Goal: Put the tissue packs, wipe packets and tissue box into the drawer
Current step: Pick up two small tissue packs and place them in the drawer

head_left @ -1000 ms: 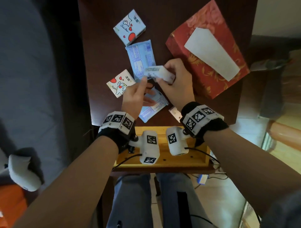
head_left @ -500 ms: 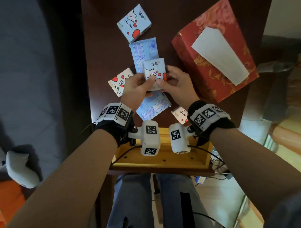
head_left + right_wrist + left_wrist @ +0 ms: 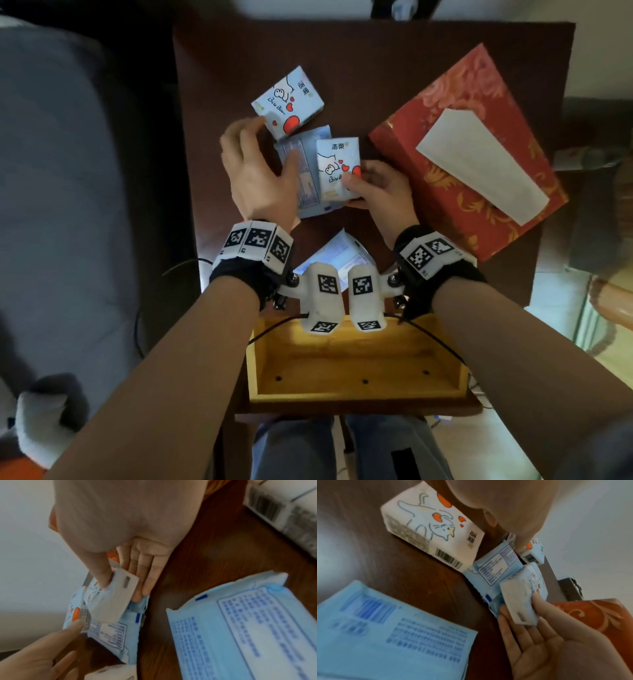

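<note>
Right hand: my right hand (image 3: pixel 378 192) pinches a tissue pack (image 3: pixel 339 168) by its near end, thumb on the printed face, fingers (image 3: pixel 145 574) underneath, at the centre of the dark wooden surface (image 3: pixel 219 85).
Left hand: my left hand (image 3: pixel 257 171) hovers at 9 o'clock of that pack, fingers loose and spread, grasping nothing, fingertips near a second tissue pack (image 3: pixel 287 102).
Second pack: lies flat at 11 o'clock of the held one.
Third pack: a cat-print tissue pack (image 3: pixel 431 532) lies flat under my left palm, seen from the left wrist only.
Wipe packets: one blue wipe packet (image 3: pixel 303 185) lies beneath the held pack; another wipe packet (image 3: pixel 335 253) lies at 6 o'clock, near the surface's front edge.
Tissue box: the red floral tissue box (image 3: pixel 479 150) sits at 3 o'clock, a white tissue on top.
Drawer: the yellow wooden drawer (image 3: pixel 356 366) stands pulled open at 6 o'clock, below my wrists.
</note>
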### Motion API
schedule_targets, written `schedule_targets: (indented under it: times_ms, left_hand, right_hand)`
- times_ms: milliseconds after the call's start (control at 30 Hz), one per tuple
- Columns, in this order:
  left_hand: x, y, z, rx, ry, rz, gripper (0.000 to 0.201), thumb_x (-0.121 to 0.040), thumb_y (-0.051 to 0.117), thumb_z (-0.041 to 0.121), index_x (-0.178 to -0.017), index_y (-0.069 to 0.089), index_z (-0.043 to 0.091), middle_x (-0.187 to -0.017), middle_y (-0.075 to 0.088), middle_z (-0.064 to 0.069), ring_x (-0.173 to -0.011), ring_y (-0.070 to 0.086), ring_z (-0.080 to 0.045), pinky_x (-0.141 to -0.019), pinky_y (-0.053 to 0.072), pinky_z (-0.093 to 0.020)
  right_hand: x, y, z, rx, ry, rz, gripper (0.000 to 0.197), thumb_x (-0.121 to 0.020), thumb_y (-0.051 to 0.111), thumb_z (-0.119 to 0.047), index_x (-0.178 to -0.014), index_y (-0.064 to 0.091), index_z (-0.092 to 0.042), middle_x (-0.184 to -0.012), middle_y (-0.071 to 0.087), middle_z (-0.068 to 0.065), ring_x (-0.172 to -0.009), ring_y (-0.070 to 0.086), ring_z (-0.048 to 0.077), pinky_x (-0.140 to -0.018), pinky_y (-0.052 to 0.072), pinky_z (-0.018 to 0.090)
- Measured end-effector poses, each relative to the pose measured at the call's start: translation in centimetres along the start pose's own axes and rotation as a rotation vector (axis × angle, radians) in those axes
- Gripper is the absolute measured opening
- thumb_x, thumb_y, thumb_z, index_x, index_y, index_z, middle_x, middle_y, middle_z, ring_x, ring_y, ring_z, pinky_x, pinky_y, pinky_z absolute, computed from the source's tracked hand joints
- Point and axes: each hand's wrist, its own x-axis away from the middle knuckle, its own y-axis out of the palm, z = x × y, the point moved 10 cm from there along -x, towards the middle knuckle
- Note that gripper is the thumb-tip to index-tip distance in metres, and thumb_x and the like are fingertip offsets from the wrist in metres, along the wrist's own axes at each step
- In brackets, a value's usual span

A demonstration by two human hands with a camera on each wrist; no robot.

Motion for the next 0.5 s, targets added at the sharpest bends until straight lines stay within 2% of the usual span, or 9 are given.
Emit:
schedule_targets:
  times_ms: [33,67,100,167,267,333,400,433,500]
  left_hand:
    - [-0.4,0.1,-0.2,-0.012,0.002,0.002,0.057,-0.077,0.066,0.025,-0.129,0.046,0.016,-0.141,0.039,-0.006,-0.122,0.042,-0.011,-0.084,0.037,-0.005]
    - [-0.8,0.2,-0.3,-0.031,0.004,-0.003,0.062,-0.078,0.066,0.023,-0.134,0.041,0.015,-0.147,0.034,-0.006,-0.125,0.033,-0.007,-0.081,0.027,0.006]
    - [-1.1,0.5,-0.4,-0.046,0.006,-0.016,0.067,-0.078,0.066,0.020,-0.138,0.036,0.015,-0.151,0.030,-0.005,-0.124,0.028,-0.006,-0.077,0.022,0.011]
    - [-1.8,1.1,-0.5,-0.058,0.034,-0.056,0.071,-0.079,0.064,0.014,-0.142,0.030,0.015,-0.154,0.026,-0.003,-0.131,0.029,-0.013,-0.078,0.015,0.015]
    - [-2.7,1.7,-0.4,-0.057,0.090,-0.081,0.066,-0.080,0.061,0.016,-0.140,0.034,0.015,-0.147,0.037,-0.006,-0.134,0.032,-0.023,-0.086,0.011,0.012]
    - [-3.0,1.4,-0.6,-0.048,0.078,-0.053,0.058,-0.080,0.060,0.019,-0.135,0.041,0.016,-0.134,0.049,-0.006,-0.124,0.040,-0.023,-0.083,0.021,0.001]
    - [-2.8,1.1,-0.5,-0.040,0.078,-0.029,0.049,-0.079,0.057,0.018,-0.127,0.048,0.014,-0.118,0.055,-0.008,-0.111,0.046,-0.025,-0.077,0.024,-0.008]
    - [-2.7,0.9,-0.5,-0.040,0.079,-0.022,0.046,-0.078,0.057,0.017,-0.124,0.050,0.012,-0.116,0.055,-0.009,-0.109,0.047,-0.026,-0.076,0.026,-0.010]
    - [-2.4,0.9,-0.3,-0.052,0.078,-0.026,0.052,-0.076,0.058,0.016,-0.127,0.047,0.012,-0.128,0.049,-0.010,-0.116,0.044,-0.025,-0.081,0.030,-0.014]
  right_hand:
    - [-0.1,0.0,0.1,-0.003,-0.003,0.009,0.015,-0.084,0.061,-0.003,-0.098,0.058,-0.006,-0.090,0.065,0.007,-0.071,0.067,0.008,-0.061,0.056,0.018]
    - [-0.2,0.0,0.2,-0.002,-0.005,0.018,0.013,-0.083,0.062,-0.004,-0.095,0.059,-0.007,-0.091,0.066,0.010,-0.073,0.067,0.010,-0.061,0.057,0.018]
    - [-0.2,-0.1,0.2,-0.004,-0.006,0.026,0.011,-0.083,0.063,-0.005,-0.092,0.060,-0.009,-0.093,0.066,0.011,-0.074,0.067,0.012,-0.061,0.057,0.019]
    - [-0.4,-0.1,0.3,-0.013,-0.009,0.033,0.010,-0.083,0.064,-0.006,-0.091,0.060,-0.010,-0.096,0.066,0.015,-0.076,0.067,0.014,-0.061,0.057,0.019]
    - [-0.5,-0.1,0.4,-0.004,-0.019,0.046,0.017,-0.083,0.064,-0.008,-0.100,0.060,-0.005,-0.106,0.066,0.026,-0.078,0.067,0.017,-0.064,0.059,0.022]
    - [-0.6,-0.1,0.4,0.005,-0.024,0.054,0.021,-0.083,0.064,-0.009,-0.103,0.060,-0.003,-0.110,0.065,0.028,-0.080,0.067,0.018,-0.068,0.060,0.024]
    - [-0.6,-0.2,0.4,0.018,-0.026,0.056,0.021,-0.083,0.064,-0.009,-0.103,0.060,-0.004,-0.108,0.066,0.026,-0.081,0.068,0.019,-0.069,0.060,0.024]
    - [-0.5,-0.1,0.4,0.022,-0.027,0.054,0.021,-0.083,0.064,-0.010,-0.103,0.060,-0.005,-0.107,0.066,0.024,-0.081,0.068,0.018,-0.069,0.059,0.024]
    - [-0.6,-0.1,0.5,0.021,-0.026,0.053,0.024,-0.083,0.064,-0.010,-0.106,0.059,-0.003,-0.104,0.067,0.019,-0.082,0.068,0.017,-0.069,0.059,0.024]
